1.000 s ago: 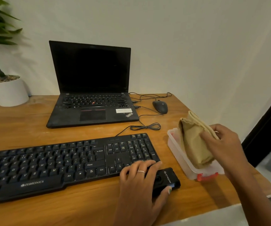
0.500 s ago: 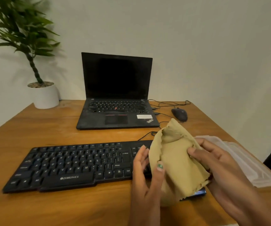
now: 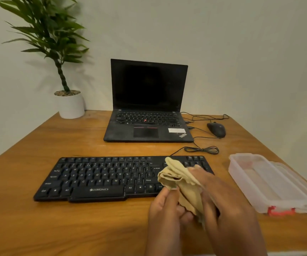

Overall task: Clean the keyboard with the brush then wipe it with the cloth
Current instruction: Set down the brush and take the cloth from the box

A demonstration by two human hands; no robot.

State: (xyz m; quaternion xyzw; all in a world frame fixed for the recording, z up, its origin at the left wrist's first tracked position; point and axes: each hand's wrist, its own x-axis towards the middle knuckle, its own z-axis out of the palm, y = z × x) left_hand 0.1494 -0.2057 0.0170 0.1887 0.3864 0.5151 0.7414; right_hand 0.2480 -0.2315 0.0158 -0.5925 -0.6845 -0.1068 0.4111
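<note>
A black keyboard (image 3: 101,177) lies across the wooden desk in front of me. A crumpled tan cloth (image 3: 178,179) hangs over the keyboard's right end, held between both hands. My left hand (image 3: 164,209) grips the cloth's lower part from the left, fingers curled. My right hand (image 3: 221,200) holds the cloth from the right, its fingers wrapped over the fabric. The keyboard's right end is partly hidden behind the cloth and hands. No brush shows in this view.
A clear plastic box (image 3: 270,183) with a red latch sits at the right edge of the desk (image 3: 38,145). Behind the keyboard stand an open black laptop (image 3: 147,108), a black mouse (image 3: 216,129) with coiled cable, and a potted plant (image 3: 69,100) at back left.
The cloth has come out of the plastic box and over the keyboard's right end. My left hand left the dark object by the keyboard and now grips the cloth too.
</note>
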